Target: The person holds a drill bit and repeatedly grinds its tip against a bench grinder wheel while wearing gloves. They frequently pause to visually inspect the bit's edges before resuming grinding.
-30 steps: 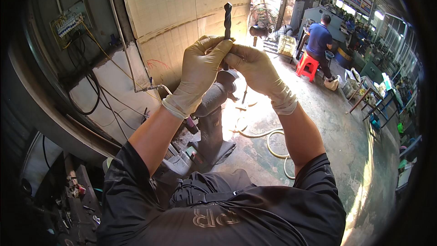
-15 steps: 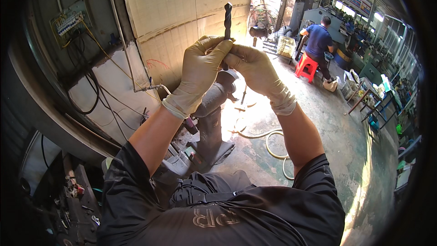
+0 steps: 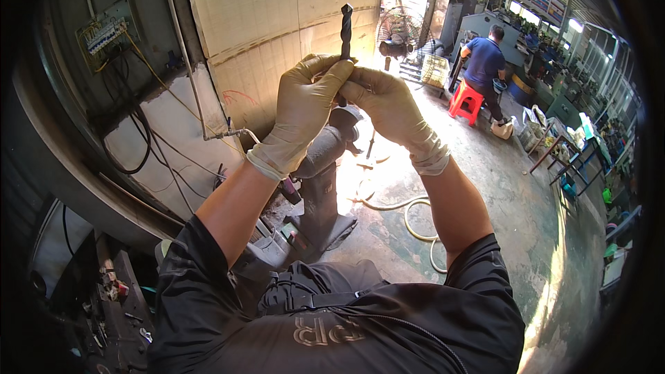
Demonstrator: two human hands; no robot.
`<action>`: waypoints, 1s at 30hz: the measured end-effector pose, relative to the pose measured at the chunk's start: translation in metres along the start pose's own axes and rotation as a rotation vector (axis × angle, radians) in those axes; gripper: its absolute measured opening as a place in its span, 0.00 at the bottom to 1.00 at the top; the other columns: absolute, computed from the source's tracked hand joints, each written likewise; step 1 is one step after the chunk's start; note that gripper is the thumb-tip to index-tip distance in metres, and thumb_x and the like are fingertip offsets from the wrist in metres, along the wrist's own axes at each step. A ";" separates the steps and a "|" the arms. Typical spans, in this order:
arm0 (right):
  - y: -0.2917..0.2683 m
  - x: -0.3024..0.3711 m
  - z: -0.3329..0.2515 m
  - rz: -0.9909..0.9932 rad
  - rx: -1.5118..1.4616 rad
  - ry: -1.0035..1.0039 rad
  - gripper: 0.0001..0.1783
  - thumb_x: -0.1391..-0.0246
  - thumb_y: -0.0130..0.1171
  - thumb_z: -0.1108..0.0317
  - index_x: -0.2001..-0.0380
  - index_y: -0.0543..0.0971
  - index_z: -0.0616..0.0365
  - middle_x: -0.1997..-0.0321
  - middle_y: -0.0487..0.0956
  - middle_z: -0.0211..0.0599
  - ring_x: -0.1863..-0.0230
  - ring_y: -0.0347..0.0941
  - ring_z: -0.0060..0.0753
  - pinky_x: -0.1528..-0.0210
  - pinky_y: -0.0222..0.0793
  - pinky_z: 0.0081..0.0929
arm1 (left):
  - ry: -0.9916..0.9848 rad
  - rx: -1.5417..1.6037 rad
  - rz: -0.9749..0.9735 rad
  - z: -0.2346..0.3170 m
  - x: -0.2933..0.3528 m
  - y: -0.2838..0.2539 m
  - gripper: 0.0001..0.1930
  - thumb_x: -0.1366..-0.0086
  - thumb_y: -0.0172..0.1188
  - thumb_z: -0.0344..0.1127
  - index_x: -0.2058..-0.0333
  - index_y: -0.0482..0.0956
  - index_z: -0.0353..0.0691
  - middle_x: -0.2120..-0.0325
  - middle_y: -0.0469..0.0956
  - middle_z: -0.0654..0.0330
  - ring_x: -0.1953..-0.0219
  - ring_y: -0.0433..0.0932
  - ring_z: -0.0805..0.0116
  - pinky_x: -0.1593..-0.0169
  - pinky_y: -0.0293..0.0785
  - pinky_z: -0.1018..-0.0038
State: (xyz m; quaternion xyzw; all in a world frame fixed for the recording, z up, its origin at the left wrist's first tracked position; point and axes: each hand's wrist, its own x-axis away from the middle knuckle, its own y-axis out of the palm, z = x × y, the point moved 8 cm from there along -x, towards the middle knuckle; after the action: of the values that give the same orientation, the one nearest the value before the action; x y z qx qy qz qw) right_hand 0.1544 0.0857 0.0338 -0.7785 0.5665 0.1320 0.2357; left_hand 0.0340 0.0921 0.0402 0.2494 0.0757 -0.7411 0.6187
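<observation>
Head view. Thing held: a black drill bit (image 3: 346, 34), up between the two gloved hands, in front of the person and a little right of the frame's middle line.

Axis: long axis runs nearly straight up the frame, with only a slight lean. Pointed, fluted end is uppermost and well clear of the fingers. Lower part is mostly covered by the gloves; a short dark length shows beneath the fingertips, seemingly the rest of the same bit. How far the bit tips away from the person in depth: not readable from this one view.

Hands: left hand (image 3: 303, 100) comes in from the bit's left side, thumb and fingers closed narrowly around it. Right hand (image 3: 389, 100) meets it from the right, fingertips pinched on it just below the left thumb tip. Both touch the bit, so neither is nearer overall; the left grip sits nearer the pointed end, the right lower down. Right-hand contact partly hidden.

Surroundings: dark machine (image 3: 322, 156) on a stand appears beneath the hands in the frame, its round end just under the fingers; true gap unclear. Pale hose (image 3: 388, 206) lies on the floor (image 3: 499, 194), right of the stand.
</observation>
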 end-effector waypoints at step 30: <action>-0.005 -0.007 -0.001 0.114 -0.146 -0.038 0.11 0.48 0.66 0.72 0.64 0.78 0.66 0.67 0.81 0.35 0.67 0.76 0.21 0.66 0.75 0.19 | -0.017 0.047 0.039 0.003 0.003 -0.001 0.07 0.36 0.63 0.30 0.61 0.83 0.33 0.67 0.82 0.61 0.65 0.78 0.75 0.61 0.77 0.79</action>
State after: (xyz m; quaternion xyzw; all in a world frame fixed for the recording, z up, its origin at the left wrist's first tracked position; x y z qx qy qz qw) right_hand 0.1567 0.0919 0.0387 -0.7574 0.5941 0.2009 0.1815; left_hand 0.0317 0.0885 0.0415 0.2591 0.0483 -0.7324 0.6278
